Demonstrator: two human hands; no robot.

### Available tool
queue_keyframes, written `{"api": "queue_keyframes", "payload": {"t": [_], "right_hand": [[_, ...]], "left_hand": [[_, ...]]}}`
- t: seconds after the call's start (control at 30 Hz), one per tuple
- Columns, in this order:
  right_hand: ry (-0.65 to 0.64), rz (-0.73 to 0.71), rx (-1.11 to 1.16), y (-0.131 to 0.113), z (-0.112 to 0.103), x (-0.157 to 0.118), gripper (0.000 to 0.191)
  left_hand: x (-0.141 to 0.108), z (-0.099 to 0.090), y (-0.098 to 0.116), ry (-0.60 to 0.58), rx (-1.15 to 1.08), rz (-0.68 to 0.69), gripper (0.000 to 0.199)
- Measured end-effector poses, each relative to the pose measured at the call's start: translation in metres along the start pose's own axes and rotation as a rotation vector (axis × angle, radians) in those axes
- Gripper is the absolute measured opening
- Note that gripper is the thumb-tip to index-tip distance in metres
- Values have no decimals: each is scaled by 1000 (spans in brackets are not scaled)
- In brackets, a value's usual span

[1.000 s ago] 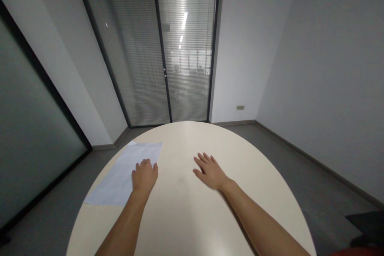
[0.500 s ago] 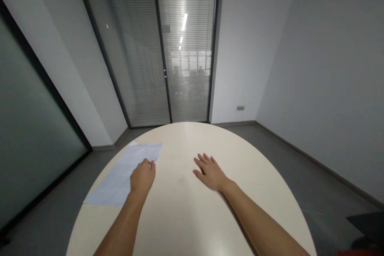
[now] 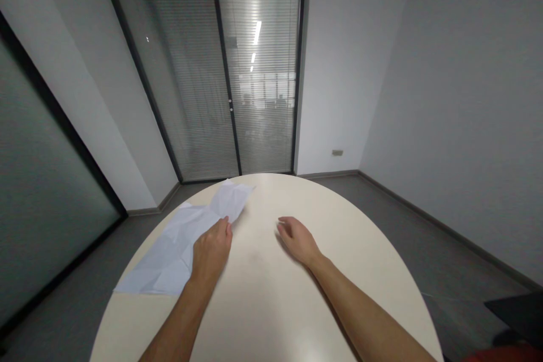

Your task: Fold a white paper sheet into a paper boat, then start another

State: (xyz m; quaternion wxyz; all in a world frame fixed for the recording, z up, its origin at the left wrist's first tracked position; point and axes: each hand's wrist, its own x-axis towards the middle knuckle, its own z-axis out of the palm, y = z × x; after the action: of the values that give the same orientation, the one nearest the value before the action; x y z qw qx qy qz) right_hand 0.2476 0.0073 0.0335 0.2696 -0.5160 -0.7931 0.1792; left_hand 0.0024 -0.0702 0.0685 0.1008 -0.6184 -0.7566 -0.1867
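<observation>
My left hand (image 3: 213, 248) is closed on the right-hand edge of a creased sheet of white paper (image 3: 167, 254). Part of the paper stands up off the tabletop beyond my fingers, with its far corner tilted up to the right. The rest lies at the left side of the round table (image 3: 271, 311). Whether this is a single sheet or more than one, I cannot tell. To the right, my right hand (image 3: 297, 239) hovers low by the table, holding nothing. Its fingers curve inward, with the thumb apart from them.
Past the table's far edge is a dark-framed glass door (image 3: 231, 79) with blinds. A wall socket (image 3: 337, 153) sits low on the wall at right. Something dark (image 3: 517, 317), perhaps furniture, juts in at the lower right beside a red patch.
My left hand has moved right and slightly forward, drawing the paper's edge up and bending it. My right hand has gone from spread fingers to curved ones, staying in nearly the same place.
</observation>
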Motion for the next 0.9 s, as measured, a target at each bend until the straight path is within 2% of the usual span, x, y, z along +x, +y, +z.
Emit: {"api": "queue_keyframes", "payload": {"t": [0.07,0.13,0.2,0.3,0.37,0.47,0.53,0.63,0.73,0.77,0.83,0.9], "right_hand": [[241,70,136,1,-8,2,49],[429,82,189,3,-19,2,47],[525,55,170,3,-30,-1,45],[537,-26,91,-3,-38,-9,40],[464,-71,48,-10,-34,-15,38],[262,-134,-19,-18,-18,-22,41],[92,-168,-58,-18,-6,-25,46],[-193,-229,-92,-13,4,-27,53],[-349,-304,-77,-7,2,-26,57],[-372,-330,-63,-7,0,-25,58],[-401,-370,-39,-6,-3,-23,61],[-414,-378,-41,-5,-3,-20,65]], "left_hand": [[-6,4,14,-64,-58,100,39],[-14,8,29,-144,-94,221,39],[-22,10,44,-259,-111,396,38],[-35,14,62,-399,-164,681,35],[-43,18,70,-392,-239,830,27],[-49,22,76,-374,-329,889,20],[-46,25,74,-338,-370,819,20],[-35,34,62,-226,-415,588,25],[-26,46,44,-172,-409,456,25],[-24,51,39,-171,-380,442,35],[-23,58,30,-287,-308,452,53],[-25,61,27,-381,-247,446,60]]}}
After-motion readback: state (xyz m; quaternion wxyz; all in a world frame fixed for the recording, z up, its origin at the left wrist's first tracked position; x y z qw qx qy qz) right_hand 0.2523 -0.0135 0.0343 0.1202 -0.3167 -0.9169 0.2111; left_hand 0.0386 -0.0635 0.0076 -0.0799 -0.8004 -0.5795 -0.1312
